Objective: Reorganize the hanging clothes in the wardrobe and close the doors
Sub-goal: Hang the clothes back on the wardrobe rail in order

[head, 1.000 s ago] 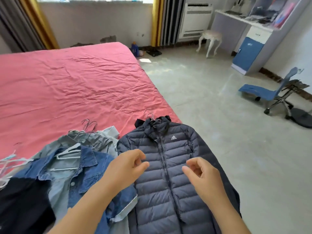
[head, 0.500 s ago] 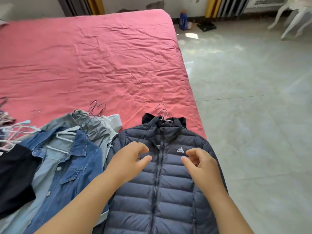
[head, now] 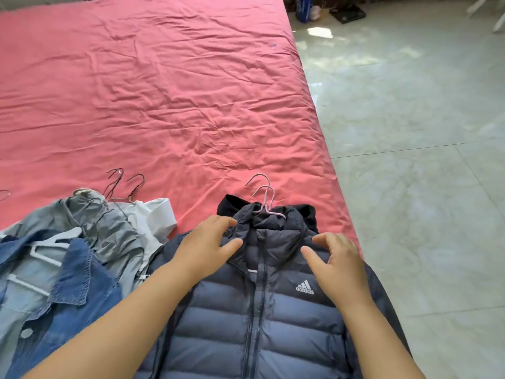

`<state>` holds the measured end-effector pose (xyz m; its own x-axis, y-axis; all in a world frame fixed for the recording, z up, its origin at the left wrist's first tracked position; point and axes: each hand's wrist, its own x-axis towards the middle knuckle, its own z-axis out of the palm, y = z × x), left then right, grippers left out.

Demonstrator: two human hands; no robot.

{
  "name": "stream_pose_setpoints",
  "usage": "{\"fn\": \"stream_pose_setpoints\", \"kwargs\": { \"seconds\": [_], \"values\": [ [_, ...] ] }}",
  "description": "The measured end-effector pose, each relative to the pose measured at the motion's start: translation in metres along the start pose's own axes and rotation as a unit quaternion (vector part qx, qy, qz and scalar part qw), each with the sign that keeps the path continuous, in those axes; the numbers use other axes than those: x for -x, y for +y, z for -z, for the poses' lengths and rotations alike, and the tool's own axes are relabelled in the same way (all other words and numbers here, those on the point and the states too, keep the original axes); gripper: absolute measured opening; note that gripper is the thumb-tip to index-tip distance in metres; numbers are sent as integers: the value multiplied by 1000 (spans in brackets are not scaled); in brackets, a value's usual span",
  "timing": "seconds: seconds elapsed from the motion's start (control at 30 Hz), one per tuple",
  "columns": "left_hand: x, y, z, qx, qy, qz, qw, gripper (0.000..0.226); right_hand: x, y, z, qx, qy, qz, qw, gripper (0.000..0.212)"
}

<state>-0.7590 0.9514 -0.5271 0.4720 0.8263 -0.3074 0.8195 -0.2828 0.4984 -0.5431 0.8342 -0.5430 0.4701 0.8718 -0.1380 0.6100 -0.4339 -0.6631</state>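
Note:
A navy quilted jacket (head: 246, 324) lies front up on the near right corner of the bed, on pale wire hangers (head: 263, 192) whose hooks stick out past its collar. My left hand (head: 207, 242) pinches the left side of the collar between thumb and fingers. My right hand (head: 337, 259) rests with spread, slightly bent fingers on the jacket's right shoulder, beside the collar. Left of the jacket lie a blue denim jacket (head: 82, 285) on a white hanger, a grey shirt (head: 109, 233) and a white garment (head: 157, 218), with dark wire hooks above them. No wardrobe is in view.
The pink bedsheet (head: 164, 91) stretches away wrinkled beyond the clothes. The bed's right edge runs diagonally, with pale tiled floor (head: 410, 132) beyond it. A blue bottle (head: 303, 6) and a black flat object (head: 347, 12) stand on the floor at the far end.
My view has tilted down toward the bed. Both hands have moved forward from mid-chest of the navy jacket up to its collar, and the left one has taken hold of the collar.

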Motion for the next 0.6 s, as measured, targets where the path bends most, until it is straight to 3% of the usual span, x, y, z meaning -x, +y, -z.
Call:
{"fn": "stream_pose_setpoints", "kwargs": {
  "seconds": [0.17, 0.37, 0.47, 0.6],
  "values": [
    [-47, -29, -34, -63, -5, -13, 998, 56, -35, 27, -39, 97, -2, -27, 995, 40],
    [-70, -51, -62, -87, 9, 15, 996, 66, -49, 45, -61, 119, -14, -41, 992, 53],
    [-75, -53, -65, -63, 2, 35, 997, 59, -54, 47, -64, 129, -2, -42, 991, 51],
    [-71, -44, -52, -64, -20, 43, 997, 34, -50, 39, -53, 106, -13, -45, 993, 39]
  ]
}}
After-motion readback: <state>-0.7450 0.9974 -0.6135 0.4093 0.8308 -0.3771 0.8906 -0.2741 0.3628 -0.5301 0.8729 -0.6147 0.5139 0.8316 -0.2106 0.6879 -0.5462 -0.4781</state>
